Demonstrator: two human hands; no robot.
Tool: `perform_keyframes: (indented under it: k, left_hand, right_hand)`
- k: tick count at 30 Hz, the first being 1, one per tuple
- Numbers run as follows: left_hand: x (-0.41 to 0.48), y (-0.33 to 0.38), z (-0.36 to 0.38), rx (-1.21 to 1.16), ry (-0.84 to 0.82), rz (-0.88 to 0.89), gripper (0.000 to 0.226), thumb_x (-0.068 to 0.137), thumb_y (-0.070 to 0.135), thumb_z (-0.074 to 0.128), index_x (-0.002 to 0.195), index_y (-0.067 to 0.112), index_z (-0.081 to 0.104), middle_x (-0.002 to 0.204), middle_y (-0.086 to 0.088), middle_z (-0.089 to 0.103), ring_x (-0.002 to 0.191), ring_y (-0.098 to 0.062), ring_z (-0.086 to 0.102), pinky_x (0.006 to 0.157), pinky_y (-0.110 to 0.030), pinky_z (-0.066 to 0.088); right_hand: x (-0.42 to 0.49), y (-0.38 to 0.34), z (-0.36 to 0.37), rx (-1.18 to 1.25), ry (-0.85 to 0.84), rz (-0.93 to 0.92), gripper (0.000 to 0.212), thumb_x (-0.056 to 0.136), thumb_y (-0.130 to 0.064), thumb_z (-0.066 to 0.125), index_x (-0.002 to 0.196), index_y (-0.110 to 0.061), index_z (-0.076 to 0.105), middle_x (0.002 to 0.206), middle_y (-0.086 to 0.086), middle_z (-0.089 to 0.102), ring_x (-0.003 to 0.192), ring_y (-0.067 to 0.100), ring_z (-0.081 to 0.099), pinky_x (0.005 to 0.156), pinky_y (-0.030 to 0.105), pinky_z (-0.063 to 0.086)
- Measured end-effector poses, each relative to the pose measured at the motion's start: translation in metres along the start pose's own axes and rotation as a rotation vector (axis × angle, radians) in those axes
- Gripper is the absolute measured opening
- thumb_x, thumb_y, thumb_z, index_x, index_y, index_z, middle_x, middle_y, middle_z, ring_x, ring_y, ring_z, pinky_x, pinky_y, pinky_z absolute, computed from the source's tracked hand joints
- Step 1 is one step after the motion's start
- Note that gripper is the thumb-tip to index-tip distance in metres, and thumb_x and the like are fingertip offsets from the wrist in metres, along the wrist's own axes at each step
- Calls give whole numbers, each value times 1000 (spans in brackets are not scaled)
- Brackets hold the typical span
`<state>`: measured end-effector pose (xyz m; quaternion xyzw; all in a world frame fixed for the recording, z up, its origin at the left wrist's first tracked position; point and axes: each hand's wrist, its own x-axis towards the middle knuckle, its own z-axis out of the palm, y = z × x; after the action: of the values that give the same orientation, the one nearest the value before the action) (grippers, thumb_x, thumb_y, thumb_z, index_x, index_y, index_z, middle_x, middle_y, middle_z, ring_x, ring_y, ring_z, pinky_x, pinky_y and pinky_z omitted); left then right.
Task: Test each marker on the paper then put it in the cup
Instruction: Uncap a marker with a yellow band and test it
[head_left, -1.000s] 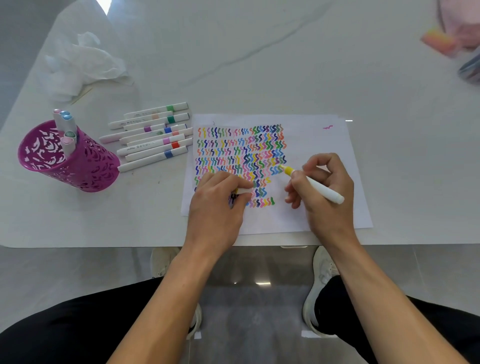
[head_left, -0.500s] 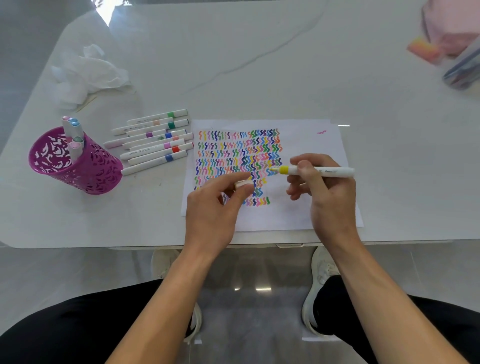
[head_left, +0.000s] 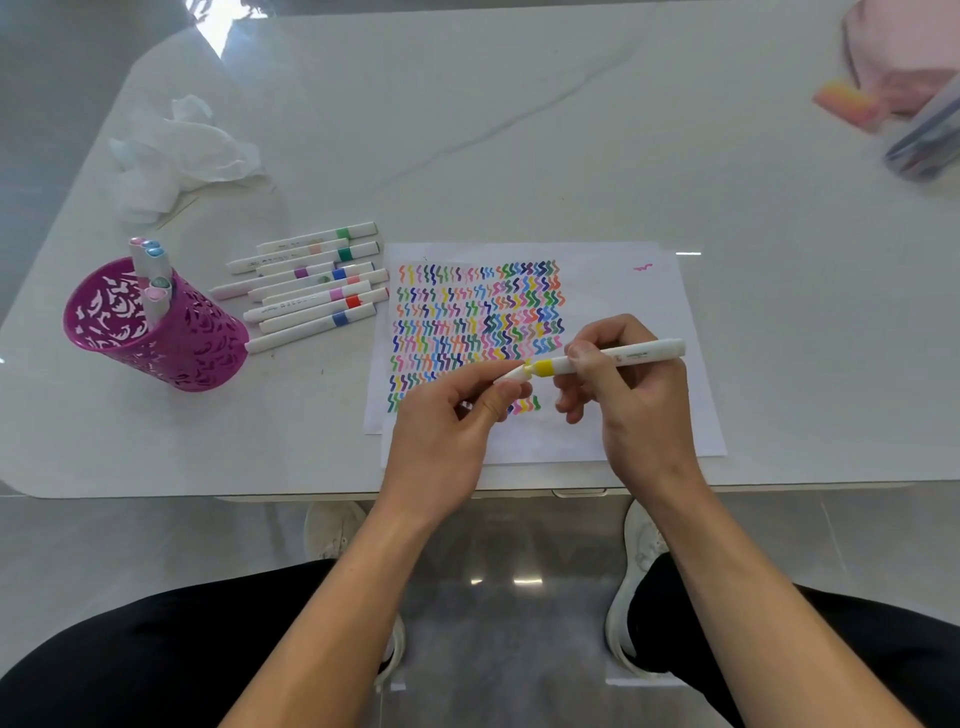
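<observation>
at the left edge of the frame we saw the magenta cup (head_left: 156, 332) standing on the table (head_left: 519, 130), with about four capped markers in the cup (head_left: 150, 275) leaning upright inside it; these we judged to be finished. just right of the cup, at left centre, lay a row of roughly nine capped loose markers (head_left: 311, 291), side by side on the table and apart from the cup; we judged these to be left to test, so that more than half of the set remained. in the centre of the frame lay the paper (head_left: 623, 291), its left part filled with rows of coloured squiggles, the bottom row short and ending just beside the hands.

low in the centre, the left hand (head_left: 441, 441) held the white cap (head_left: 511, 375) pinched between thumb and forefinger, the other fingers curled under; the cap's mouth touched the tip of the yellow marker (head_left: 618, 356), not yet pushed home. right of it, the right hand (head_left: 639, 410) gripped the marker's barrel, thumb and forefinger closed round it near the yellow band, the lower fingers loosely curled and apart from the barrel. the marker lay nearly level above the paper, its tip pointing left. we judged the step in hand to be recapping, with the drop into the cup to follow.
</observation>
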<state>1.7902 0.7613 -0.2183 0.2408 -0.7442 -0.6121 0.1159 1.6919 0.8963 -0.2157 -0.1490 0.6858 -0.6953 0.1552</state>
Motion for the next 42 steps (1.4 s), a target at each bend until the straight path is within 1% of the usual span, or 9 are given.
perform_keyframes:
  k: [5,9,11,14,19,27,33,38,42]
  left_hand:
    - [1,-1,-2,19,-19,17,19,97,27,66,113,26,77,92,11,77,93,-12,71,83,-40,56]
    - [0,-3,-1,5,-18,27,19,100,27,61,112,28,75,82,10,77,77,-8,69,70,-20,54]
    - [0,-4,-2,10,-7,27,17,100,27,60,111,28,73,82,12,77,73,-6,67,66,-14,52]
    - [0,-6,-2,11,1,25,17,100,26,60,109,26,74,80,10,76,70,-6,65,61,-16,50]
    - [-1,-7,-5,-124,5,-28,16,100,17,62,106,19,76,74,-3,74,60,-13,60,53,-25,53]
    - [1,-3,-8,-116,2,-21,16,99,16,62,99,22,77,61,2,63,47,-10,46,45,-22,41]
    - [1,-3,-9,-128,6,-16,16,98,18,64,97,25,78,60,1,61,50,-11,46,47,-22,40]
    - [1,-3,-9,-101,0,-16,18,97,22,64,92,33,78,59,3,62,52,-7,50,49,-17,41]
    - [2,1,-10,-99,-39,5,20,100,21,62,90,28,78,65,0,67,53,-9,52,51,-22,45]
  right_hand:
    - [0,0,-1,-21,-32,14,11,96,-24,64,86,-19,65,68,7,70,56,21,66,51,27,52]
    - [-1,-2,-1,26,-51,26,13,100,-23,65,87,-20,66,69,12,71,57,27,67,51,30,53]
    - [-1,-3,-2,29,-70,24,14,102,-21,65,88,-17,65,70,15,71,58,29,68,51,31,54]
    - [-1,-3,-1,15,-106,23,16,101,-23,65,88,-14,63,71,15,71,60,29,70,53,30,54]
    - [-1,-3,1,7,-152,29,18,100,-24,65,88,-11,60,72,10,73,62,27,72,55,30,54]
    - [-3,-1,2,43,-197,31,18,104,-17,63,87,-13,58,74,15,72,63,27,71,56,33,56]
    - [-2,0,3,51,-204,28,19,103,-18,63,88,-9,58,73,13,71,63,28,71,56,34,56]
    - [-3,3,2,59,-218,32,23,104,-14,62,93,5,57,73,15,70,63,27,70,56,33,56]
    - [1,1,-2,59,-231,33,22,102,-17,65,93,2,62,72,11,72,63,27,70,58,34,57]
